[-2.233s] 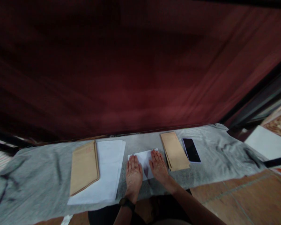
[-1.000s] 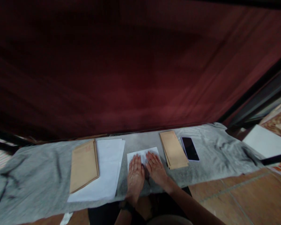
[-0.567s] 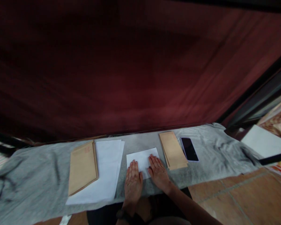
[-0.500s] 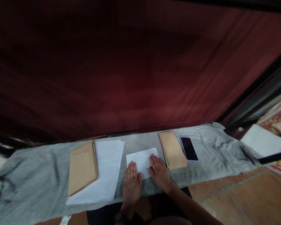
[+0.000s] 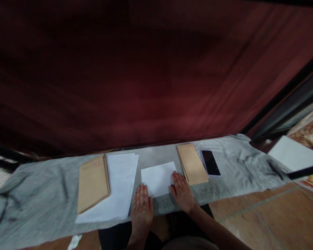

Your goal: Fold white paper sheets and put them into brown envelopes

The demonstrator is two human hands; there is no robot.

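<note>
A small folded white paper [image 5: 158,178] lies flat on the grey cloth [image 5: 41,198] in front of me. My left hand [image 5: 142,208] rests flat on the cloth just below the paper's near left corner, fingers stretched out, holding nothing. My right hand [image 5: 182,192] lies flat at the paper's near right corner, fingers extended, its fingertips at the paper's edge. A stack of brown envelopes [image 5: 191,163] sits just right of the paper.
Left of the paper lie white sheets [image 5: 120,187] with another brown envelope stack [image 5: 93,182] on their left side. A black phone [image 5: 210,162] lies right of the envelopes. A dark red curtain [image 5: 146,76] hangs behind. Tiled floor [image 5: 271,222] and a white board [image 5: 292,154] are at the right.
Both hands have slid off the folded paper toward me, the left further down and left; the paper now lies fully uncovered and flat.
</note>
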